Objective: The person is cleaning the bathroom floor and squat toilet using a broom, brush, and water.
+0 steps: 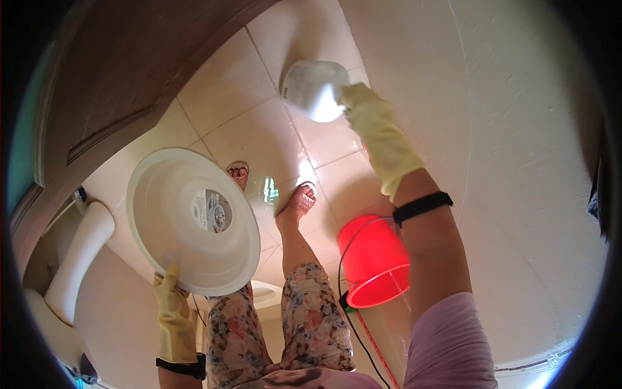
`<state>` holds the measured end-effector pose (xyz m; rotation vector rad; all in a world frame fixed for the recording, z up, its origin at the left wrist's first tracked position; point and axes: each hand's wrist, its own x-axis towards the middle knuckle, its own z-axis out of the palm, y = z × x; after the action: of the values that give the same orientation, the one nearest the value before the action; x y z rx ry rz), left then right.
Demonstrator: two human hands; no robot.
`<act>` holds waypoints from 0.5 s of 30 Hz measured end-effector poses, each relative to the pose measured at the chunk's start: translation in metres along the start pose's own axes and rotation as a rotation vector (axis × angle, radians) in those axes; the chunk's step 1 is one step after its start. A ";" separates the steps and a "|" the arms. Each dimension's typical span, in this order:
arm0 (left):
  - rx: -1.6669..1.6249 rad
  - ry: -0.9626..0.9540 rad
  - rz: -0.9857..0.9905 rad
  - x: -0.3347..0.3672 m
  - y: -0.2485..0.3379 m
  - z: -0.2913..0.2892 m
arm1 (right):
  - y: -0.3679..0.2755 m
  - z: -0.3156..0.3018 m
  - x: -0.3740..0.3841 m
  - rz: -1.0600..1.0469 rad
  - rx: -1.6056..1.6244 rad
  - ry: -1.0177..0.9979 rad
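My left hand (173, 318), in a pale yellow rubber glove, grips the rim of a large round white basin (159, 207). The basin is tilted with its inside facing up at me, and a round label (212, 211) is stuck on its bottom. My right arm reaches forward, and the right hand (374, 126), gloved in the same yellow, is closed on a white plastic jug (314, 91) with printing on its side. A bright glare covers part of the jug, and its handle is hidden by the fingers.
A red bucket (369, 253) with a wire handle is below my right forearm. At the left are a brown wooden door (97, 97) and a white fixture (81, 259). My sandalled feet are on wet, shiny floor tiles (240, 123). A pale wall (518, 162) rises at right.
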<state>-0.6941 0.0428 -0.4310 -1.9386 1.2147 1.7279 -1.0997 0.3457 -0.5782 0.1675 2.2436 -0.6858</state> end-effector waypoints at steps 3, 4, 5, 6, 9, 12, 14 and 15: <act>-0.081 0.030 0.026 -0.005 -0.001 0.013 | 0.050 -0.035 -0.022 0.106 0.296 0.130; -0.081 0.033 0.028 -0.005 -0.002 0.010 | 0.061 -0.040 -0.027 0.131 0.346 0.156; -0.090 0.052 0.019 -0.002 -0.004 0.006 | 0.068 -0.044 -0.030 0.143 0.377 0.174; -0.097 0.073 0.012 -0.002 -0.004 0.003 | 0.076 -0.046 -0.032 0.139 0.382 0.174; -0.106 0.045 0.025 -0.008 -0.001 0.013 | 0.103 -0.057 -0.030 -0.009 -0.173 0.164; -0.111 -0.010 0.003 -0.009 -0.005 0.037 | 0.217 -0.095 0.010 0.436 0.218 0.299; -0.092 0.033 0.047 -0.022 0.009 0.019 | 0.173 -0.073 -0.013 0.513 0.470 0.267; -0.088 0.051 0.077 -0.032 0.019 0.011 | 0.144 -0.067 -0.032 0.594 0.696 0.248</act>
<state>-0.7129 0.0520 -0.3982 -2.0230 1.2668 1.8089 -1.0738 0.5053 -0.5792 1.2562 1.9196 -1.1112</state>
